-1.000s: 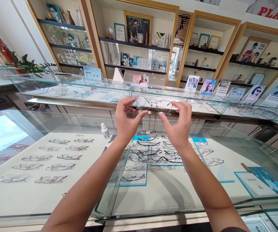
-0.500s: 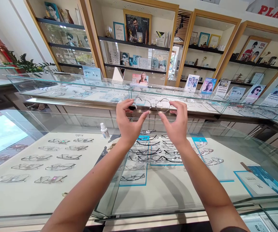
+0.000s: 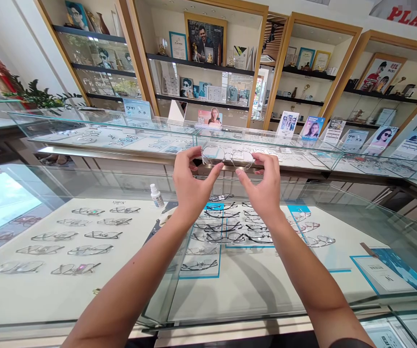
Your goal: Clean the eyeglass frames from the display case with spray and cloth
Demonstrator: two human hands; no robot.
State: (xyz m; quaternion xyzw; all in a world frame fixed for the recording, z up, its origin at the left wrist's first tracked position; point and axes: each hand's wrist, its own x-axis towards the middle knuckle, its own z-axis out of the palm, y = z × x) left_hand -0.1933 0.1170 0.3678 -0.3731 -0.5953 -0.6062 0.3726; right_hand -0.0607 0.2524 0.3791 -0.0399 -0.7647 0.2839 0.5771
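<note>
Plainly, the glasses [image 3: 227, 155] are up in the air above the desk [image 3: 49, 297], with the left hand [image 3: 193, 183] pinched on one end and the right hand [image 3: 264, 188] on the other. For a good hold, I'd judge, pressure should be light and matched on both sides — thumbs on the rims, clear of the lenses — as the thin bridge looks easy to bend.

The temples are hard to make out against the bright background, and whether the right thumb touches the rim I cannot tell. The left forearm partly hides something pale near the bottle [image 3: 156, 196]; the sleeve [image 3: 351, 343] is cut off.
</note>
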